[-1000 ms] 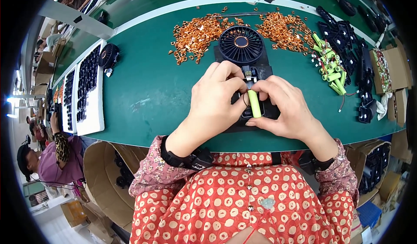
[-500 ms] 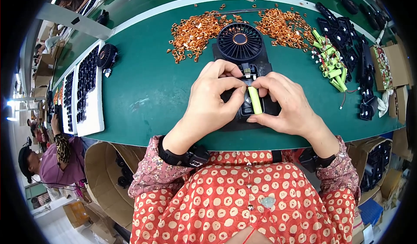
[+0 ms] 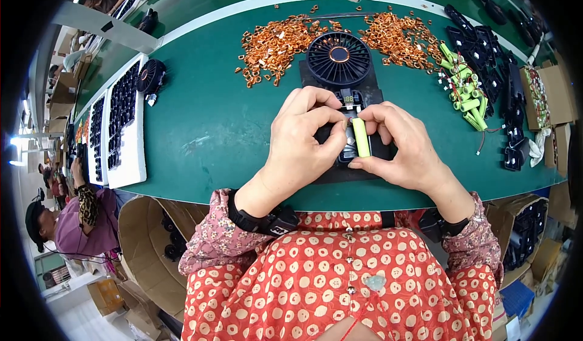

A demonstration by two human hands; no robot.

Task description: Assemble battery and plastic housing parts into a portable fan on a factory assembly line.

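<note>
A black handheld fan (image 3: 328,74) lies on a dark mat (image 3: 369,85), its round grille away from me and its open handle housing (image 3: 346,154) toward me. In the handle, near the grille, sits a small circuit board with a display (image 3: 348,100). My right hand (image 3: 405,140) grips a light green cylindrical battery (image 3: 362,138) over the handle, fingers at its far end and thumb at its near end. On the handle's left, my left hand (image 3: 303,128) is closed, thumb and forefinger pinched beside the battery's far end. Whatever is in that pinch is too small to make out.
Two heaps of small orange-copper parts (image 3: 276,46) lie beyond the fan. Green batteries with wires (image 3: 466,92) and black casings (image 3: 480,43) are piled at right. At left stand a white foam tray of black parts (image 3: 127,153) and another fan (image 3: 150,77). A co-worker (image 3: 85,225) sits farther left.
The battery has shifted slightly right and stands straighter along the handle, moved by my right hand. My left hand keeps its pinch at nearly the same place.
</note>
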